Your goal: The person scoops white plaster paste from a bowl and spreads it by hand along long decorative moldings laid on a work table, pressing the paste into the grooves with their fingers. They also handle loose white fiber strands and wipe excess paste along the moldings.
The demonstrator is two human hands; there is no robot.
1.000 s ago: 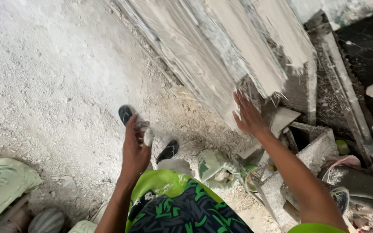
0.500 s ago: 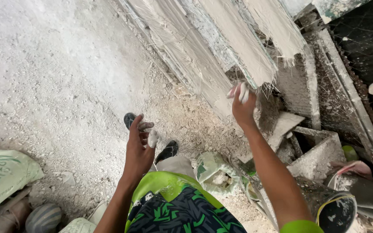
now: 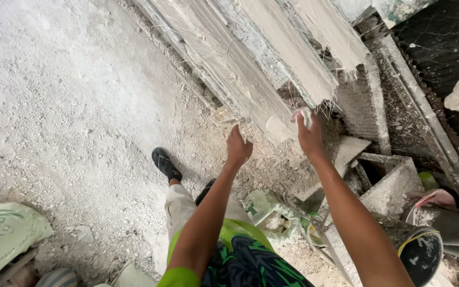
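Both arms are raised toward the lower end of a stack of plaster slabs (image 3: 251, 74), leaned flat against one another, probably so that they can be taken one by one from the front.

Left hand (image 3: 238, 149): loosely curled, fingers narrow, nothing seen held. It is placed at the bottom edge of the front slab, touching or just short of it; contact cannot be told.

Right hand (image 3: 309, 135): closed on a small pale lump (image 3: 305, 116), plaster or a rag, kind unclear. The lump is pressed at the frayed lower corner of the stack, where loose fibres (image 3: 329, 109) stick out, so that corner appears to be the spot being worked.

The slabs run from the top edge of the view down to mid-frame, over a floor (image 3: 70, 106) covered in white dust and rubble.

Around:
- Black sandal (image 3: 166, 163) planted on the floor just left of the left hand; stance is set close to the stack for reach.
- Pale sack (image 3: 6, 234) at the floor's lower left corner.
- Crumpled bag (image 3: 272, 215) between the arms, near the knee.
- Concrete blocks (image 3: 394, 180) right of the right arm, under the stack's far end.
- Black bowl with yellow rim (image 3: 421, 255), plaster-spattered, at lower right, just beside the right forearm, within easy reach.
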